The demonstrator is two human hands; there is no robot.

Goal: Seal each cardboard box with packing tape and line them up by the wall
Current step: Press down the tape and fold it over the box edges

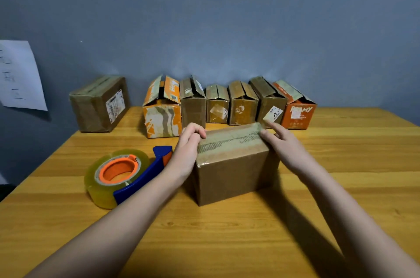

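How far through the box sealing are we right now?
Done: one taped box sits closed by the wall on the left. In hand: the near box has tape along its top seam; the left hand and right hand touch the tape's two ends, with the tape dispenser set down beside it. Left: six boxes in the row at the wall have flaps standing open, not yet sealed.

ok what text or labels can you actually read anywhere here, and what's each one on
"MY": end of a white word on the rightmost orange box; the letters before it are blurred.
White label on the brown box beside it: large dark characters, too blurred to read.
Label on the far-left sealed box: print too small.
Paper sheet on the wall: faint handwriting, illegible.
Tape dispenser: no text seen.
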